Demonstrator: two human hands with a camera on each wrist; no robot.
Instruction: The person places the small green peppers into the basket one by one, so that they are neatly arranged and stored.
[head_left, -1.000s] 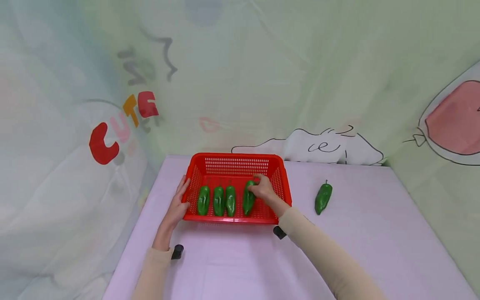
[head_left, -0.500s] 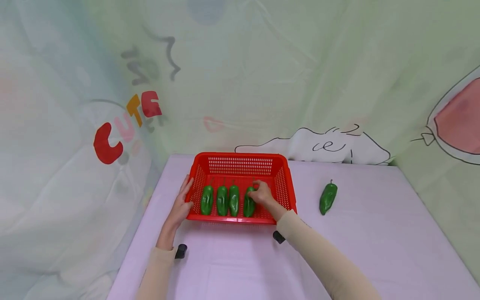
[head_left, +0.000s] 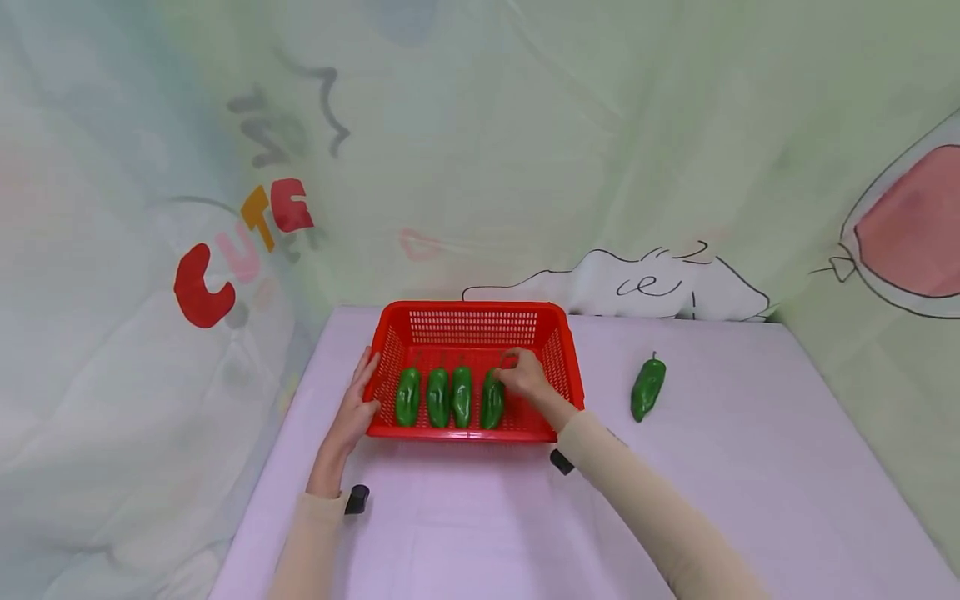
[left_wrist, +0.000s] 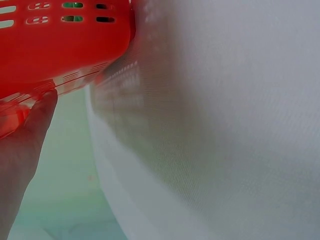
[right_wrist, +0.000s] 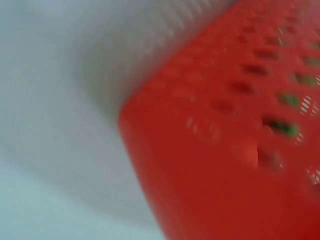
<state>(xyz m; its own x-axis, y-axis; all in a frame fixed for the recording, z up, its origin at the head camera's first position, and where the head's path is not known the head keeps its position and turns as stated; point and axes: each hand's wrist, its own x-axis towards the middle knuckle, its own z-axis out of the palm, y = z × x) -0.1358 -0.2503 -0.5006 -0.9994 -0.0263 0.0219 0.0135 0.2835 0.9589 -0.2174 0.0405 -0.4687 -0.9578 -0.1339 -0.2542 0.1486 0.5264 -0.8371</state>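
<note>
In the head view, a red plastic basket (head_left: 468,433) with slotted walls stands on the table. Inside, several long green peppers lie side by side, stems pointing away; the leftmost pepper (head_left: 408,398) is near the basket's left wall. My right hand (head_left: 527,377) reaches over the basket and pinches the upper end of the rightmost pepper (head_left: 492,402), fingers partly covering its stem. Against the basket's left rim rests my left hand (head_left: 354,410), fingers extended along the side. The left wrist view shows that hand (left_wrist: 22,150) touching the basket (left_wrist: 65,45); the right wrist view shows mostly basket wall (right_wrist: 210,170).
Another green pepper (head_left: 648,388) lies on the table (head_left: 720,467) to the right of the basket. A printed fabric backdrop (head_left: 480,150) rises behind the table and along both sides. Dark camera pieces (head_left: 357,499) sit at the wrists.
The rightmost pepper in the basket has shifted slightly left and straightened, with my right hand at its top end. My left hand stays at the basket's left rim.
</note>
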